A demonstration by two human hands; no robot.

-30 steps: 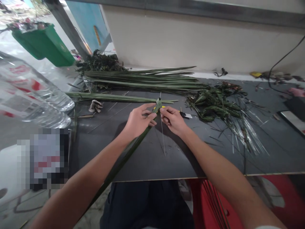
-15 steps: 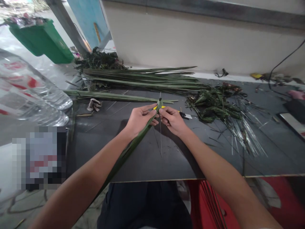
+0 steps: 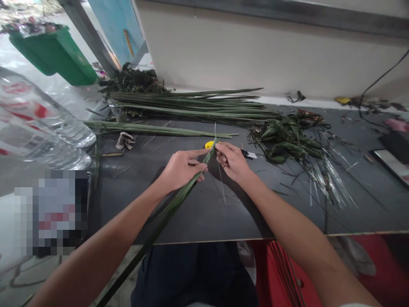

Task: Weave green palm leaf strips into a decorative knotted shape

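A long green leaf strip [image 3: 169, 209] runs from the lower left, past my left forearm, up to a narrow folded end above the table. My left hand [image 3: 181, 169] grips it below that end, thumb on top and index finger stretched along it. At the tip, my right hand [image 3: 234, 161] pinches the leaf together with a thin wire [image 3: 223, 187]. The wire pokes out above the leaf and hangs down below my right fingers. Just behind the leaf end lies a yellow-handled tool [image 3: 209, 145], its black and white end [image 3: 249, 154] showing right of my hand.
Long leaves [image 3: 191, 104] are piled along the back of the dark table [image 3: 191, 226]. Plaited green leaf pieces [image 3: 284, 140] with several wire stems [image 3: 335, 179] lie to the right. Water bottles [image 3: 47, 123] stand at left, a green bin [image 3: 54, 53] beyond.
My left hand has slid down the leaf, away from the tip, and lower left. The leaf's end now looks narrower, and the wire's lower end has swung right.
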